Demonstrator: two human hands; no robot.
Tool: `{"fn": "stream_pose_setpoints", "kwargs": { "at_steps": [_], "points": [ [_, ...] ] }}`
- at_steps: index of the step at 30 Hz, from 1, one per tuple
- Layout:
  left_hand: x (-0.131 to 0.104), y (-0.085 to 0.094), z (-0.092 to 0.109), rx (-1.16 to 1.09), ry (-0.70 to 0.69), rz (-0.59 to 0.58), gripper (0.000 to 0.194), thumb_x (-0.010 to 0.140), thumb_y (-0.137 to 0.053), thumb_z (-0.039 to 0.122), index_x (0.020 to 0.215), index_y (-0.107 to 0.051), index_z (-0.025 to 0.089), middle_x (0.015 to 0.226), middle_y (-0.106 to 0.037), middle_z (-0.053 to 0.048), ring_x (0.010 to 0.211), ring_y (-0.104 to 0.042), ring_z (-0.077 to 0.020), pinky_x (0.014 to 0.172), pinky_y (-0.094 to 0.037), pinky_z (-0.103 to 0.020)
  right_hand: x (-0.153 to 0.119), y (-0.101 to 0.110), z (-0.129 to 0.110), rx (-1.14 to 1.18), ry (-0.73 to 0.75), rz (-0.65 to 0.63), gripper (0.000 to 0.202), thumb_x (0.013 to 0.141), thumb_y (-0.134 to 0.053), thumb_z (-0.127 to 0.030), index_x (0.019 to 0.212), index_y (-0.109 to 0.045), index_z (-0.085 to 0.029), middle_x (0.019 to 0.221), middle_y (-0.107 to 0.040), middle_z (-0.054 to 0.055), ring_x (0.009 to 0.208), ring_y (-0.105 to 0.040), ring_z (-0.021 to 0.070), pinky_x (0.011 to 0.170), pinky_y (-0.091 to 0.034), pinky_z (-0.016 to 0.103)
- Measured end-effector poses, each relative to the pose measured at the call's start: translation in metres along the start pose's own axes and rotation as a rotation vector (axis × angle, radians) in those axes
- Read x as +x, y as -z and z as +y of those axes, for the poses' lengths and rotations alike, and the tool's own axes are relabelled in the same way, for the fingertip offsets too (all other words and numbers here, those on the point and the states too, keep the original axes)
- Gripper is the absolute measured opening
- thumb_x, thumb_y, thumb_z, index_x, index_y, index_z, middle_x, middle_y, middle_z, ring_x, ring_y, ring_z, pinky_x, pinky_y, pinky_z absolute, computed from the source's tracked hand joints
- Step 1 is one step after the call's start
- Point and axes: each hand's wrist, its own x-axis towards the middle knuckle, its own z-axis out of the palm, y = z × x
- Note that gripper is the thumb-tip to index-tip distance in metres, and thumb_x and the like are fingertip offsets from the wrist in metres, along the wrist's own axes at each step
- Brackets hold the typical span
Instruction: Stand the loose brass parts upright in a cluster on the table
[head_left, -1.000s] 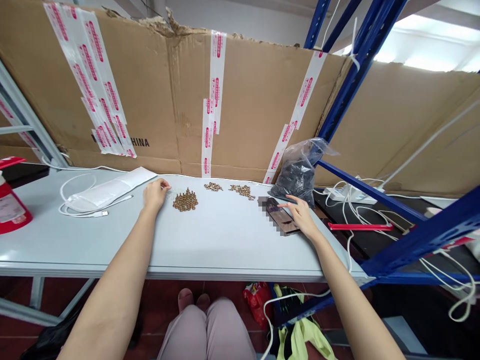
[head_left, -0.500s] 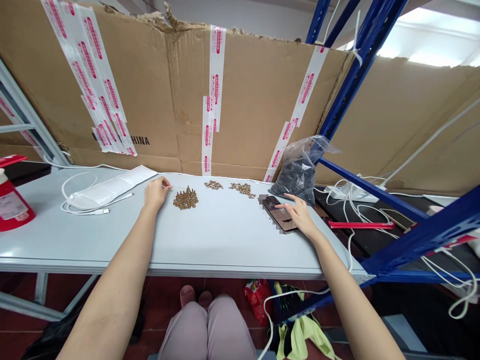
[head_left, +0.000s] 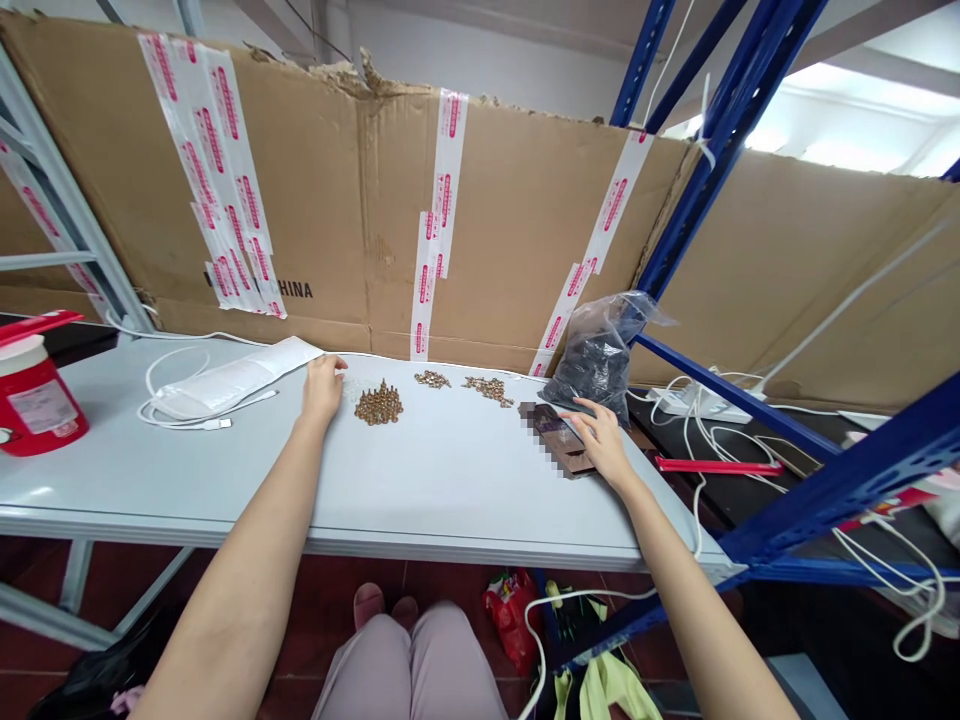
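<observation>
Nearest, at 6 o'clock, are the wearer's knees, below the front edge of the pale tabletop. At 5 o'clock, under it, are a red plastic bag and a yellow-green cloth. Taking the middle of the tabletop as the clock's centre, the dark phone lies flat at 3 o'clock, partly masked by pixelation. The right hand is over its far right side, fingers spread and released; whether they touch the screen I cannot tell. At 9 to 10 o'clock stands a red container with a white rim. The large pile of brass-coloured pieces sits at 11 o'clock, some of them upright. Just to its left, at 10 o'clock, the left hand has its fingers bent beside small clear pieces; whether they grasp one I cannot tell. Farther out at 10 o'clock are a white cable and a white pouch. Two smaller brass-coloured groups lie at 12 o'clock and 1 o'clock. At 2 o'clock a clear bag of dark contents stands near the taped cardboard behind everything.
</observation>
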Motion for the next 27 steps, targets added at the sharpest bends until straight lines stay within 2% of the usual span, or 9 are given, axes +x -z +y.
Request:
{"fn": "stream_pose_setpoints", "kwargs": {
  "at_steps": [4,7,10,14,17,19,22,25,27],
  "points": [
    [-0.003,0.002,0.004,-0.029,0.003,0.011,0.020,0.072,-0.040,0.011,0.085,-0.052,0.018,0.096,-0.053,-0.009,0.101,-0.043,-0.0240,0.089,-0.036,-0.037,0.005,-0.001,-0.012,-0.026,0.032,-0.033,0.034,0.085,-0.037,-0.042,0.097,-0.066,-0.026,0.121,-0.052,0.004,0.114,-0.040,0.0224,0.096,-0.030,0.041],
    [-0.004,0.001,0.005,-0.057,-0.003,0.027,0.021,0.072,-0.040,0.010,0.086,-0.052,0.019,0.097,-0.052,-0.009,0.102,-0.043,-0.0241,0.089,-0.036,-0.037,0.018,-0.003,-0.032,-0.051,0.039,-0.078,0.033,0.086,-0.037,-0.039,0.097,-0.065,-0.026,0.121,-0.053,0.004,0.112,-0.042,0.0220,0.092,-0.033,0.040],
    [-0.004,0.001,0.003,-0.079,-0.021,0.052,0.022,0.071,-0.038,0.009,0.086,-0.052,0.019,0.097,-0.052,-0.009,0.102,-0.044,-0.0241,0.090,-0.036,-0.038,0.038,-0.011,-0.059,-0.129,0.035,-0.191,0.031,0.086,-0.038,-0.036,0.099,-0.065,-0.027,0.118,-0.055,0.004,0.110,-0.045,0.0215,0.089,-0.034,0.038],
    [-0.003,0.000,0.002,-0.096,-0.043,0.079,0.024,0.070,-0.037,0.007,0.085,-0.052,0.018,0.095,-0.052,-0.009,0.101,-0.044,-0.0243,0.091,-0.036,-0.039,0.070,-0.028,-0.093,-0.341,-0.039,-0.396,0.022,0.080,-0.050,-0.027,0.094,-0.066,-0.025,0.104,-0.063,0.006,0.103,-0.052,0.0221,0.087,-0.034,0.038],
    [-0.002,-0.001,0.003,-0.111,-0.051,0.088,0.025,0.069,-0.036,0.006,0.083,-0.052,0.018,0.093,-0.052,-0.009,0.099,-0.044,-0.0242,0.091,-0.036,-0.039,0.090,-0.041,-0.113,-0.438,-0.077,-0.461,0.018,0.074,-0.057,-0.022,0.089,-0.067,-0.023,0.101,-0.065,0.008,0.099,-0.056,0.0238,0.084,-0.037,0.037],
    [-0.002,-0.002,0.003,-0.127,-0.043,0.089,0.025,0.069,-0.036,0.005,0.082,-0.053,0.019,0.092,-0.053,-0.008,0.099,-0.044,-0.0243,0.091,-0.036,-0.040,0.096,-0.050,-0.123,-0.476,-0.110,-0.482,0.018,0.073,-0.057,-0.017,0.088,-0.068,-0.020,0.099,-0.065,0.011,0.097,-0.058,0.0253,0.082,-0.039,0.037],
    [-0.002,-0.002,0.003,-0.151,-0.047,0.098,0.025,0.069,-0.036,0.005,0.080,-0.052,0.020,0.091,-0.053,-0.008,0.099,-0.045,-0.0244,0.090,-0.037,-0.040,0.096,-0.061,-0.131,-0.500,-0.131,-0.446,0.025,0.079,-0.045,-0.009,0.092,-0.065,-0.013,0.097,-0.065,0.016,0.095,-0.060,0.0262,0.081,-0.040,0.038],
    [-0.001,-0.003,0.002,-0.162,-0.068,0.108,0.024,0.070,-0.036,0.005,0.079,-0.051,0.020,0.090,-0.052,-0.007,0.098,-0.045,-0.0240,0.090,-0.037,-0.040,0.090,-0.070,-0.129,-0.470,-0.159,-0.378,0.035,0.083,-0.031,-0.004,0.098,-0.062,-0.009,0.096,-0.064,0.018,0.092,-0.061,0.0240,0.076,-0.042,0.032],
    [-0.001,-0.005,0.002,-0.158,-0.083,0.109,0.022,0.071,-0.037,0.005,0.079,-0.051,0.020,0.089,-0.052,-0.007,0.097,-0.046,-0.0237,0.090,-0.037,-0.040,0.086,-0.073,-0.124,-0.415,-0.176,-0.374,0.036,0.083,-0.028,-0.002,0.098,-0.060,-0.009,0.095,-0.064,0.017,0.091,-0.062,0.0220,0.072,-0.043,0.028]
  ]
}}
